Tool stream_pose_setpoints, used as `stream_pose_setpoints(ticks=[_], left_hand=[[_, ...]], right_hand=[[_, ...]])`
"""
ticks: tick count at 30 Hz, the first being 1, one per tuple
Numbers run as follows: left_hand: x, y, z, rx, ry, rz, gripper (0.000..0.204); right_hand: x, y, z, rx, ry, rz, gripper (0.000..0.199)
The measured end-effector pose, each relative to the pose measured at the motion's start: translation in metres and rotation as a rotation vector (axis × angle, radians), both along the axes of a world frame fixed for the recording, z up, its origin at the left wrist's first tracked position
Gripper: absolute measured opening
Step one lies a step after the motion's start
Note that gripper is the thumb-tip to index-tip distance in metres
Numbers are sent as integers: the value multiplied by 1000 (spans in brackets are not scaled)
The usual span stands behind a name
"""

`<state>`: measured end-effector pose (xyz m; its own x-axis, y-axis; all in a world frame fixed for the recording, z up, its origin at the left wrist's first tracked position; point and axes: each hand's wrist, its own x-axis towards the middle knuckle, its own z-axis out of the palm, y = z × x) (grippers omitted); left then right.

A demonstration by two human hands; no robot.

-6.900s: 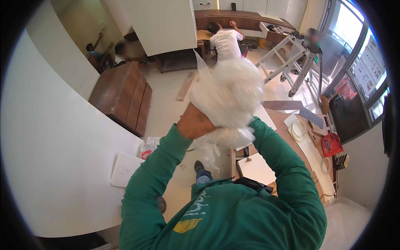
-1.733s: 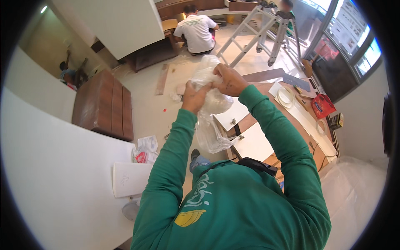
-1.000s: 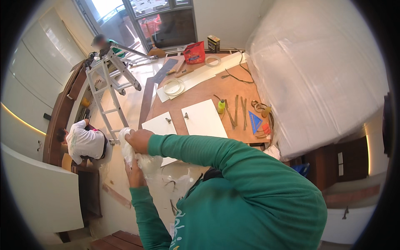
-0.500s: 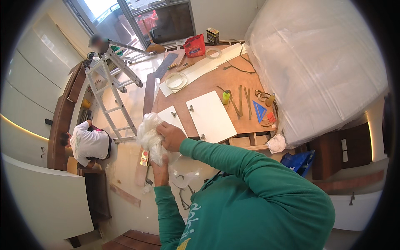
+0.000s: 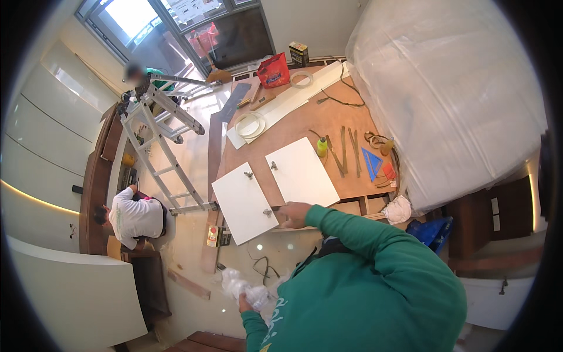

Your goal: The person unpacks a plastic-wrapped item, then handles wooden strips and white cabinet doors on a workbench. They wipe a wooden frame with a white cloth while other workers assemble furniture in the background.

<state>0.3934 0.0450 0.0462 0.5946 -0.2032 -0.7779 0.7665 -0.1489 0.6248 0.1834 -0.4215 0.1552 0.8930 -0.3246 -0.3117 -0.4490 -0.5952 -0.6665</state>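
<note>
My left hand (image 5: 246, 303) is low, near my body, closed on a crumpled bundle of clear plastic wrap (image 5: 237, 286). Over the near edge of the work table, my right hand (image 5: 295, 215) reaches out with fingers apart, its fingertips beside the lower right edge of a white cabinet door (image 5: 237, 202). Whether they touch it, I cannot tell. Metal hinges (image 5: 267, 212) are fixed along that door's right side. A second white door (image 5: 308, 176), also with a hinge, lies to its right.
A green bottle (image 5: 322, 146), dark strips (image 5: 343, 154) and a blue set square (image 5: 372, 163) lie on the brown table (image 5: 281, 132). A stepladder (image 5: 167, 167) stands left, near a crouching person (image 5: 138, 217). Another person is behind it. Plastic sheeting (image 5: 446, 100) covers a bulky thing at right.
My left hand has drawn the plastic bundle down toward my body. My right hand has let go of it and moved right, to the white door's edge. The left door is now uncovered.
</note>
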Motion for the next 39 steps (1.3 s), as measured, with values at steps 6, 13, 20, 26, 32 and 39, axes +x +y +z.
stream_pose_setpoints(ticks=[6, 13, 20, 26, 32, 39], left_hand=[[22, -72, -64, -15, 164, -147, 63], [140, -527, 105, -623, -139, -564, 71], [72, -710, 358, -392, -469, -564, 136], [55, -583, 131, -136, -648, -870, 34], [-24, -97, -37, 1113, -549, -1433, 42], [-95, 154, 4, 1152, 272, -567, 121]], right_hand=[[-239, -70, -107, 97, 467, -548, 51], [-382, -53, -133, 109, 460, -981, 48], [-443, 11, -230, 31, 802, -848, 31], [-464, 58, -244, 171, 734, -425, 32], [-419, 6, -129, 413, 740, -981, 29], [-484, -84, -172, 600, 739, -1151, 64]])
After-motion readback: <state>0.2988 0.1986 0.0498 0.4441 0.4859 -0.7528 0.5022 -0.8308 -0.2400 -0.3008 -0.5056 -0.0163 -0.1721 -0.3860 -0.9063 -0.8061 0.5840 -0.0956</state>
